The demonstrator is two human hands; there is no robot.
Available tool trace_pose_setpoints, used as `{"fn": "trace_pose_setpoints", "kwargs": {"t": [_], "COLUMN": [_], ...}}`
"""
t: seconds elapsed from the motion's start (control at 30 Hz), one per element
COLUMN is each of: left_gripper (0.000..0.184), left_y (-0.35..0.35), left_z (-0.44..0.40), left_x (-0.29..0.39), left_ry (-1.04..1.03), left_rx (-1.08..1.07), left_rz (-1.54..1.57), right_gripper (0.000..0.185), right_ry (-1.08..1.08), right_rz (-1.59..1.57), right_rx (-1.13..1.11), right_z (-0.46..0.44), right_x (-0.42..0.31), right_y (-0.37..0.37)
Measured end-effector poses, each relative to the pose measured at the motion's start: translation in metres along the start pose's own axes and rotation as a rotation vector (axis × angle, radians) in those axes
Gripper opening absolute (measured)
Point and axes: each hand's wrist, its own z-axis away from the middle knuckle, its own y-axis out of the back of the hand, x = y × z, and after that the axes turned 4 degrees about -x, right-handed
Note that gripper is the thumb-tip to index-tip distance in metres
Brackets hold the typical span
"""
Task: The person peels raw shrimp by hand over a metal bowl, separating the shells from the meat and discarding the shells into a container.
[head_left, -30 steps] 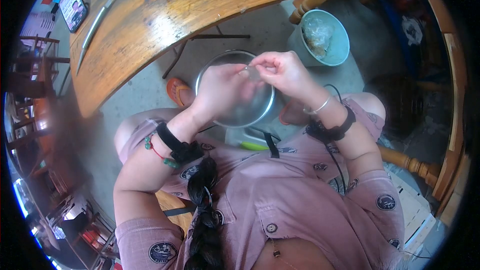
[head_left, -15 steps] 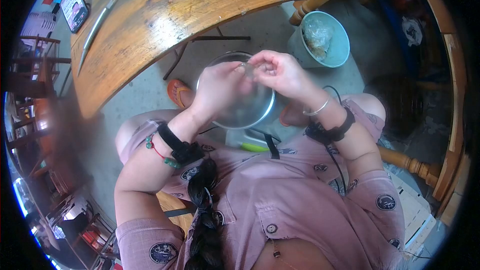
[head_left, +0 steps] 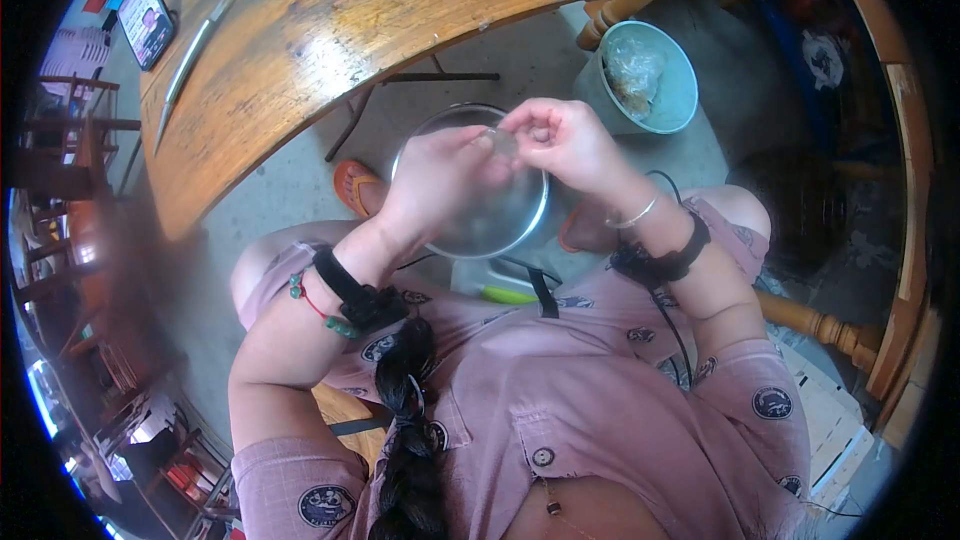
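Both hands are close together above a round metal bowl (head_left: 500, 230) with a shiny rim. My left hand (head_left: 440, 175) is curled, its thumb and fingertips closed on a small pale, translucent piece (head_left: 503, 143) that is too blurred to name. Opposite it, my right hand (head_left: 568, 148) has its fingertips pinched at the other side of the same piece. The bowl's interior looks hazy, and the hands hide part of it.
A wooden table (head_left: 400, 0) bears a phone (head_left: 146, 22) and a long thin tool (head_left: 190, 65). A light-blue bucket (head_left: 677, 90) holds a clear plastic bag (head_left: 634, 70). Wooden chair parts (head_left: 820, 325) stand at the right.
The right hand's fingers have shifted slightly around the small piece. Both hands remain above the bowl, and the phone's screen picture differs.
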Motion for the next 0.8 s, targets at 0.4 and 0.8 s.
{"fn": "trace_pose_setpoints", "kwargs": {"t": [0.4,0.8], "left_gripper": [0.027,0.026], "left_y": [-0.004,0.003], "left_z": [0.001,-0.004], "left_x": [0.005,-0.004], "left_ry": [0.029,-0.131], "left_rx": [0.028,-0.05], "left_rz": [0.126,-0.201], "right_gripper": [0.021,0.013], "right_ry": [0.028,-0.087], "right_rz": [0.089,-0.205], "right_rx": [0.007,-0.053], "right_z": [0.003,0.001], "right_x": [-0.014,-0.016], "right_y": [-0.001,0.013]}}
